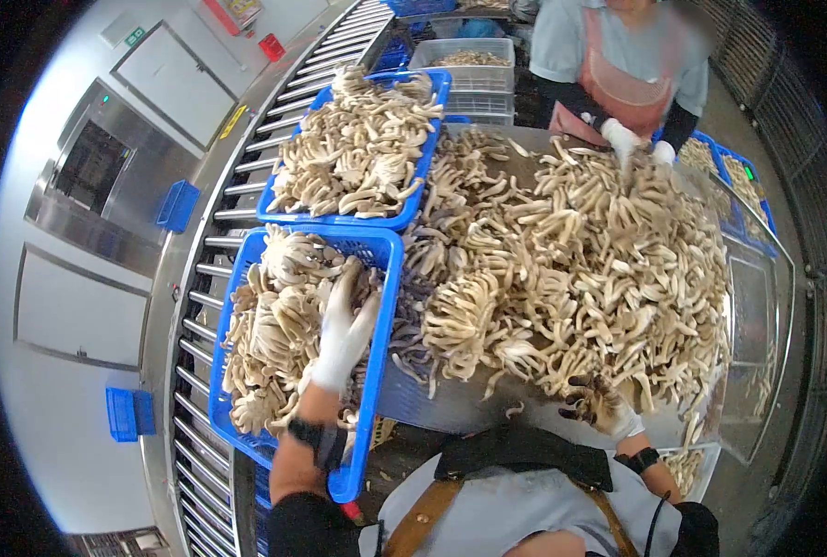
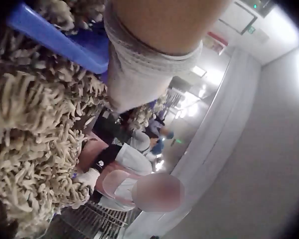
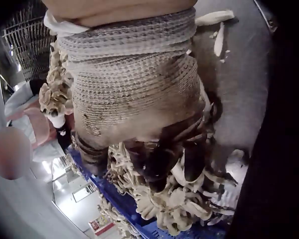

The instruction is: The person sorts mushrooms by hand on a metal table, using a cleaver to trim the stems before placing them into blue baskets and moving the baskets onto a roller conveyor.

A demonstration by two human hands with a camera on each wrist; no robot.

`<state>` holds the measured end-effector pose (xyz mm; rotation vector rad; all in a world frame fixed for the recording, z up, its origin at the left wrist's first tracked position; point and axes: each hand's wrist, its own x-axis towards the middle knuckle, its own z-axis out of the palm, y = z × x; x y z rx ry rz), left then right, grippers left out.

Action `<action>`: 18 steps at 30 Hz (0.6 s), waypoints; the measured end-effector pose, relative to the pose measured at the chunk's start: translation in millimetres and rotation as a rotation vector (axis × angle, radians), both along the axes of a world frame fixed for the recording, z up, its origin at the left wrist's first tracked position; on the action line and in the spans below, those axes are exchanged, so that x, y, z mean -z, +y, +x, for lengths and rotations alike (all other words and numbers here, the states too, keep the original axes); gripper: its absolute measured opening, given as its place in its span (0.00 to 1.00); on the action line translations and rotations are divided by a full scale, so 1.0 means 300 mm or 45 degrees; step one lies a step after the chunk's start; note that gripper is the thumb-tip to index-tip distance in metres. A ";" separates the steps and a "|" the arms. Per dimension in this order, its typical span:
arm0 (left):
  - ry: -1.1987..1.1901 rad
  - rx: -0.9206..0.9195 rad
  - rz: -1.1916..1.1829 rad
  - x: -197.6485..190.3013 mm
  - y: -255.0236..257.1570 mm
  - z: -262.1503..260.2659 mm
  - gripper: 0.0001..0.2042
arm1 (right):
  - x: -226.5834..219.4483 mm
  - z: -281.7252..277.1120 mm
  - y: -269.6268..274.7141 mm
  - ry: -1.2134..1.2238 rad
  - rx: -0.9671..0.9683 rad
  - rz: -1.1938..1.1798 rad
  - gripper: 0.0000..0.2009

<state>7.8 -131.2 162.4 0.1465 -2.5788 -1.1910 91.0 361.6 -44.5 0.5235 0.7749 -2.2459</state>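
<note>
My left hand (image 1: pixel 342 339), in a white glove, reaches into the near blue basket (image 1: pixel 387 306). Its fingers lie extended over the oyster mushroom clusters (image 1: pixel 279 325) that fill it. In the left wrist view only the cuff and back of this glove (image 2: pixel 134 79) show; the fingers are hidden. At the near edge of the metal table, my right hand (image 1: pixel 604 408) wears a glove with dark-stained fingers. Those fingers are spread and loosely bent beside the big mushroom pile (image 1: pixel 608 288). The right wrist view has the stained glove (image 3: pixel 134 104) with mushrooms (image 3: pixel 174 204) beyond its fingertips.
A second blue basket (image 1: pixel 270 200) heaped with mushrooms stands behind the near one, beside a roller conveyor (image 1: pixel 200 348). Across the table another person (image 1: pixel 618 84) in a pink apron handles mushrooms with gloved hands. White crates (image 1: pixel 469 79) are stacked at the back.
</note>
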 end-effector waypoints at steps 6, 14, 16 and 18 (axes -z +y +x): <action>0.104 0.165 -1.341 0.085 -0.076 -0.674 0.27 | -0.281 -0.279 -0.247 0.327 -0.290 -0.050 0.31; -0.307 0.378 -1.840 0.230 -0.086 -1.159 0.28 | -0.480 -0.887 -0.706 1.080 -0.513 0.599 0.25; -0.338 0.385 -1.878 0.180 -0.131 -1.158 0.24 | -0.529 -1.034 -0.845 1.022 -0.626 0.706 0.23; -0.391 0.340 -1.740 0.144 -0.252 -1.155 0.24 | -0.539 -1.185 -0.930 1.138 -0.642 1.025 0.21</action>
